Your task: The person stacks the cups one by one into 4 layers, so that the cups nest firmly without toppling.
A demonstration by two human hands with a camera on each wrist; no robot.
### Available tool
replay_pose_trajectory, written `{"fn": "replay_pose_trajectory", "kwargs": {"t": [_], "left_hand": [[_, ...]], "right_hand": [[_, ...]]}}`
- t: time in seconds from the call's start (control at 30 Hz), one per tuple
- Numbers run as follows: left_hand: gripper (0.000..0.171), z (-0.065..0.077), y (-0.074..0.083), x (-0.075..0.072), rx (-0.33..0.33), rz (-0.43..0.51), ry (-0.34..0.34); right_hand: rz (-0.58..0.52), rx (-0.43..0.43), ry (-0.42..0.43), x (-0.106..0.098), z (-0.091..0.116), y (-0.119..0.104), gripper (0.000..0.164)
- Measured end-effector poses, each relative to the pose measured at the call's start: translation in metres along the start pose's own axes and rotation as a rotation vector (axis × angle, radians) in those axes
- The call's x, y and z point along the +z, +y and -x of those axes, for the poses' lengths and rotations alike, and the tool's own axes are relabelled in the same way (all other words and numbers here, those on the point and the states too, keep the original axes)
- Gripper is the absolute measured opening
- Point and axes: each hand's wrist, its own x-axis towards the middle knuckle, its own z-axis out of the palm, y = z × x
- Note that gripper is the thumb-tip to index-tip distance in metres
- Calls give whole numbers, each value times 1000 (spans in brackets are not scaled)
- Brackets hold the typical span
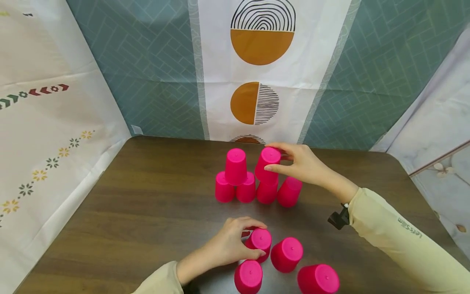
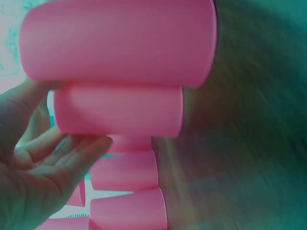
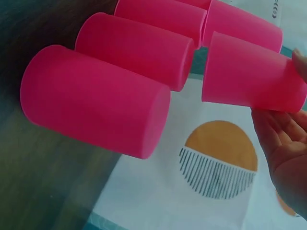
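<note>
My right hand [image 1: 306, 163] holds an upside-down pink cup [image 1: 269, 163] between thumb and fingers, over the right part of the back row. In the right wrist view this held cup [image 3: 249, 74] is higher than the two cups beside it. Below it stand a cup [image 1: 267, 192] and, at the row's right end, another cup [image 1: 290, 192]. To its left, one cup [image 1: 236, 166] rests across two lower cups. Nearer the front, my left hand [image 1: 229, 243] grips another upside-down cup [image 1: 260, 241] with thumb and fingers on its sides, also seen in the left wrist view.
Close to the left hand, one cup [image 1: 249, 277] stands in front and another cup [image 1: 287, 254] to the right. A further cup [image 1: 318, 279] is at the front right. The wooden table [image 1: 158, 204] ends at hanging cloths [image 1: 158, 81] behind.
</note>
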Motion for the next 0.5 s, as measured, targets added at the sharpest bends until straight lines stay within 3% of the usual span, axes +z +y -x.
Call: {"fn": "replay_pose_trajectory", "kwargs": {"t": [0.23,0.5], "left_hand": [[44,-3,-8,-1,13,83,-17],[44,-4,-9,-2,7,74,-26]], "right_hand": [[-50,66,-16,12,-7,8,56],[-99,101,-65,18,-8,11,57]]}}
